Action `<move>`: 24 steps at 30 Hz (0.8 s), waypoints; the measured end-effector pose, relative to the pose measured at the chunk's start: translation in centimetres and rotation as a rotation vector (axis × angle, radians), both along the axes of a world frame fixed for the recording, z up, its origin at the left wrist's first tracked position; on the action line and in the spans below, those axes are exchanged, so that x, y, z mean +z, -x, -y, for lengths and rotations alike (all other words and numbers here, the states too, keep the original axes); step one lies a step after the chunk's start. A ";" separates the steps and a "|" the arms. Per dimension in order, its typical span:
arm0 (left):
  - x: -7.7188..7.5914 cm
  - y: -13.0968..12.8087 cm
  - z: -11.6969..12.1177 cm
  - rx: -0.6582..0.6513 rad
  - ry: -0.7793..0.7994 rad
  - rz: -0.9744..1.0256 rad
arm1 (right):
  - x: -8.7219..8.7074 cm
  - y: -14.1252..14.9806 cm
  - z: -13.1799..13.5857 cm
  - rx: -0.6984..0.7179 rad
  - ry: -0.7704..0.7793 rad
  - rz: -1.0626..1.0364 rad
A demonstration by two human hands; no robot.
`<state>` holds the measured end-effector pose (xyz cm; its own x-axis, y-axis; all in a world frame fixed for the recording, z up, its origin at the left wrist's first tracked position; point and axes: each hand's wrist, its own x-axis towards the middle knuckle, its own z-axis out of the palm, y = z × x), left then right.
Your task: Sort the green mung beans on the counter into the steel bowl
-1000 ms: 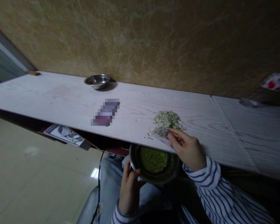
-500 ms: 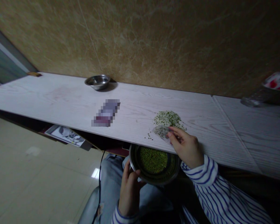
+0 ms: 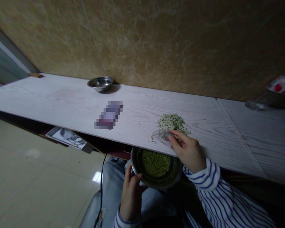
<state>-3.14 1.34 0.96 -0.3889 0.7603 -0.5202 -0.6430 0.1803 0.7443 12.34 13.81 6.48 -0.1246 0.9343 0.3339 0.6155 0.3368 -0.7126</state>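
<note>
My left hand (image 3: 132, 193) grips the near-left rim of a metal bowl (image 3: 174, 177), thumb over the edge. Green beans, like mung beans (image 3: 155, 163), cover the bottom of this bowl, which sits over my lap just under the table edge. Between the thumb and fingers of my right hand (image 3: 186, 148) is a clear thin plastic piece (image 3: 161, 135), held low over the table near its front edge. Just beyond it lies a spread of small green beans (image 3: 172, 122) on the white tabletop. A few loose beans lie left of the plastic piece.
A smaller metal bowl (image 3: 100, 84) stands by the wall. A blurred-out flat object (image 3: 109, 115) lies on the white table (image 3: 66, 104). At the right is a clear plastic bottle (image 3: 270, 93) with a red and white label. An open drawer (image 3: 67, 137) juts out below the tabletop.
My right hand has shifted slightly left with the plastic piece, which now looks clearer and is tilted differently. My left hand keeps its hold on the bowl.
</note>
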 end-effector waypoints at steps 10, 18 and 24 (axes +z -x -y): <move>-0.1 0.2 0.0 -0.025 -0.030 0.039 | 0.7 2.0 -0.2 -0.029 -0.066 0.141; -0.2 0.5 -0.1 -0.012 0.001 0.028 | 0.6 0.7 0.0 -0.170 -0.175 0.202; -0.2 0.5 -0.1 -0.010 0.006 0.021 | 0.6 1.1 0.0 -0.061 -0.186 0.175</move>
<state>-3.61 1.47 0.75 -0.3701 0.7611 -0.5326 -0.6568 0.1911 0.7295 11.23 13.77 7.10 -0.1407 0.8663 0.4794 0.7473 0.4105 -0.5225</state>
